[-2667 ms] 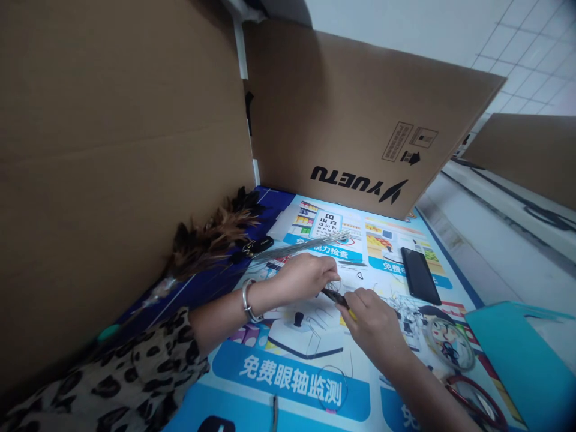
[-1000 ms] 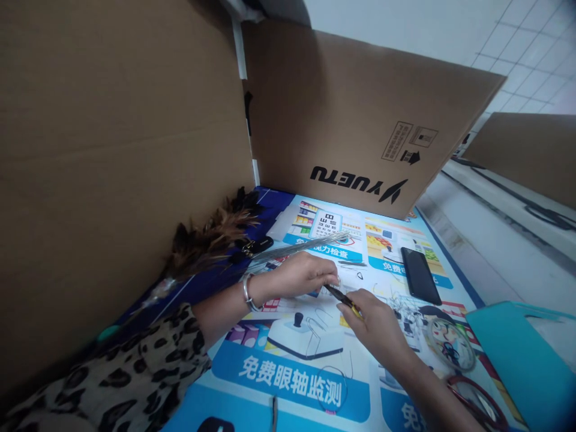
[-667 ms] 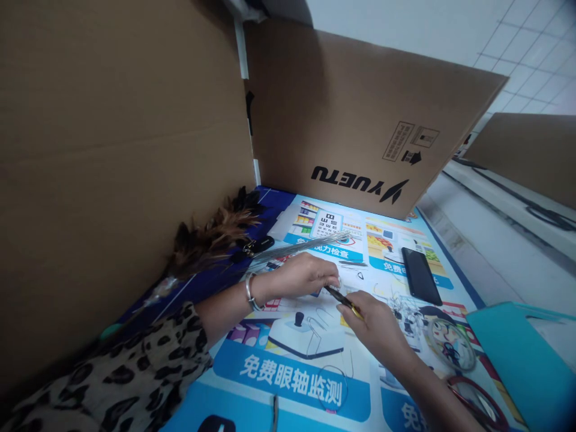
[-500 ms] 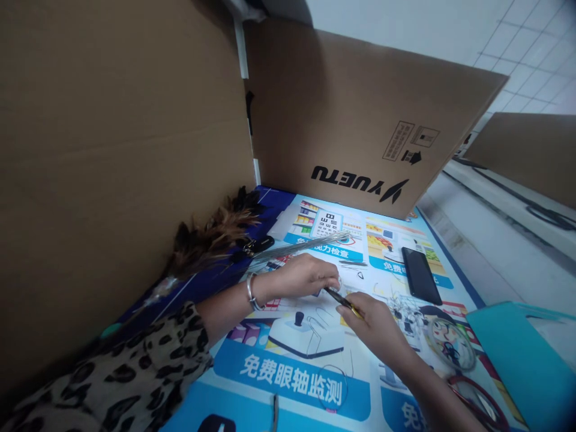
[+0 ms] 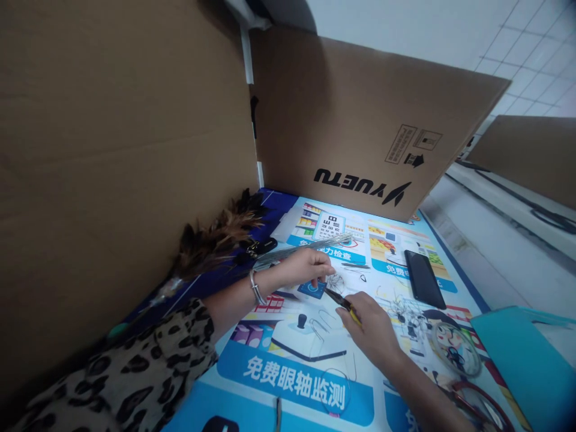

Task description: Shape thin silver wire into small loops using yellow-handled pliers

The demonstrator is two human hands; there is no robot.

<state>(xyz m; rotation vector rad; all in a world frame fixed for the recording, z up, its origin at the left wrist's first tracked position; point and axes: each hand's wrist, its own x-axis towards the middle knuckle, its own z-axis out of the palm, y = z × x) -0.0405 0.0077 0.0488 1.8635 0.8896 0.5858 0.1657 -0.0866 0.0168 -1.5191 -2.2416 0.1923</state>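
My left hand, with a silver bangle at the wrist, is pinched over the middle of the printed table cover. At its fingertips shows a small rounded piece of thin bent wire, which the fingers seem to hold; its fine detail is blurred. My right hand is wrapped round pliers with dark jaws and yellow-and-black handles. The jaws point up and left, just below the wire piece and close to the left fingers. I cannot tell whether they touch the wire.
Behind my left hand lies a bundle of straight wires. A black phone and tangled wire lie to the right, near a wire coil and a teal folder. Brown feathers rest along the left cardboard wall.
My left hand has lifted and shifted slightly away from the plier tips, so the wire piece now shows. The pliers stay in my right hand. The view has shifted a little.
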